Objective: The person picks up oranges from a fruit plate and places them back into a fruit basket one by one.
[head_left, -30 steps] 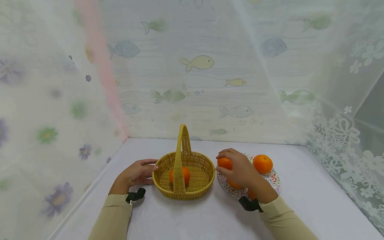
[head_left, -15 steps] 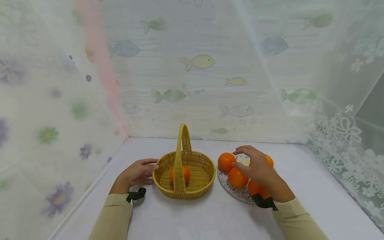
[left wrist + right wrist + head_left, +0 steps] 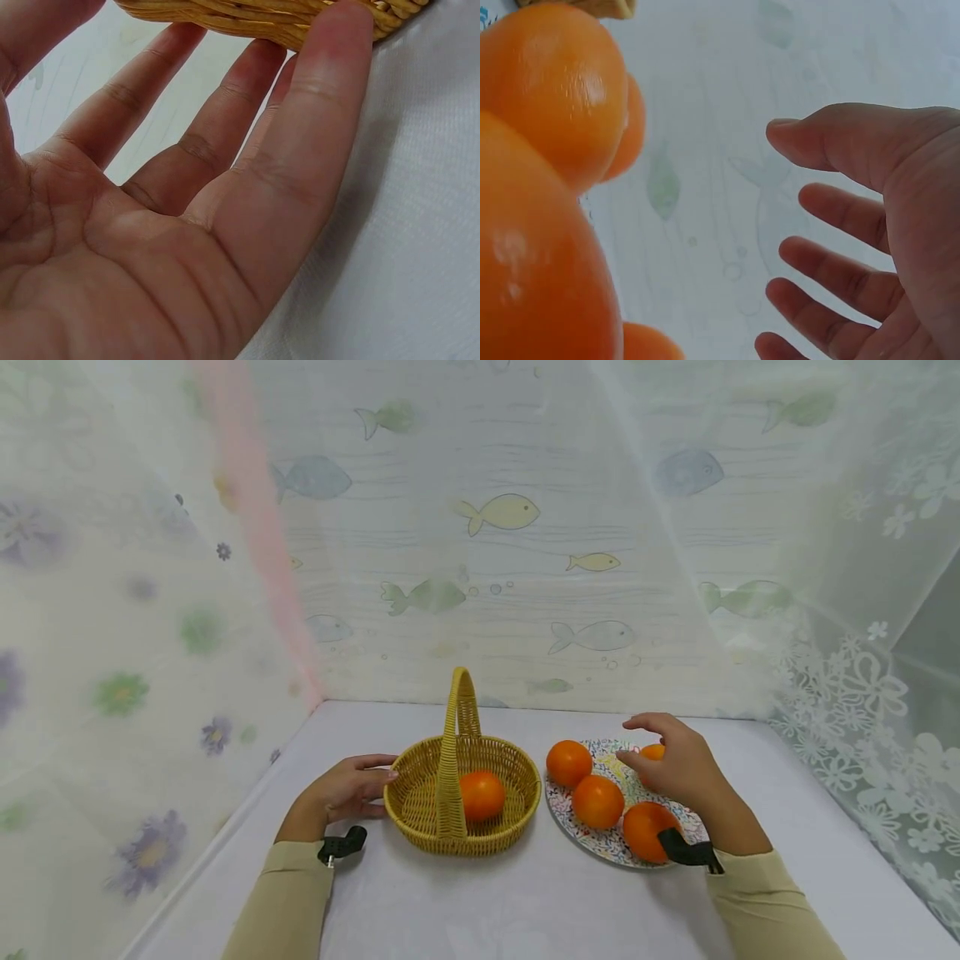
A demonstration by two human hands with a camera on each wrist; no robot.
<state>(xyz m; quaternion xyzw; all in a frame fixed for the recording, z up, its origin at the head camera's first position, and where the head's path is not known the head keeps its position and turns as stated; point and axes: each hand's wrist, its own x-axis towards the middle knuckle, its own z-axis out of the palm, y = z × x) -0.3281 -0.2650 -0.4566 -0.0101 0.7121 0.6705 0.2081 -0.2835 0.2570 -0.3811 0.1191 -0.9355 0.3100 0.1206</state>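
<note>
A yellow wicker basket (image 3: 510, 831) with a tall handle stands on the white table, and one orange (image 3: 482, 796) lies inside it, right of the handle. At the basket's left side, my left hand (image 3: 352, 792) holds it with the thumb at the rim and the fingers against the outer wall. The left wrist view shows these fingertips touching the weave (image 3: 247, 19). My right hand (image 3: 682, 768) hovers over the right part of a patterned plate (image 3: 558, 814), fingers spread and holding nothing. Nearest to it is a partly hidden orange (image 3: 651, 760) behind the thumb.
More oranges lie on the plate: one at the left (image 3: 568, 763), a middle orange (image 3: 597, 802) and a front orange (image 3: 649, 832) partly behind the black wrist mount (image 3: 686, 852). A fish-print curtain (image 3: 465, 568) hangs behind the table.
My right hand has moved right across the plate, away from the left orange toward the far right one. The orange in the basket has rolled right. My left hand has stayed at the basket.
</note>
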